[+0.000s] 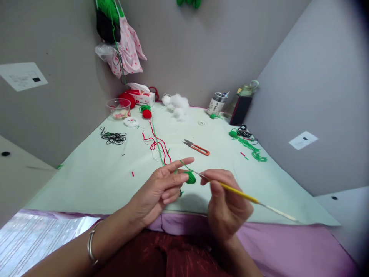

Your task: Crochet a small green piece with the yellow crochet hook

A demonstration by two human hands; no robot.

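Near the table's front edge, my left hand (165,182) pinches a small green crocheted piece (190,177) between thumb and fingers. Its index finger is stretched out with green yarn running over it. My right hand (227,200) is closed round a crochet hook (238,191) with a yellow handle. The hook's thin metal tip points left and meets the top of the green piece. Behind the hands, orange-handled thread snips (197,147) lie on the pale green cloth. Red, green and white yarn strands (157,144) trail back from my left hand to a red ball (147,114).
Black cord (113,136) and a clear tub (118,109) are at the left. Along the back stand a tissue box (144,97), white stuffing (179,104), a pen cup (217,104) and a green bottle (245,90) behind a dark phone (241,110). Green yarn (250,146) lies at the right.
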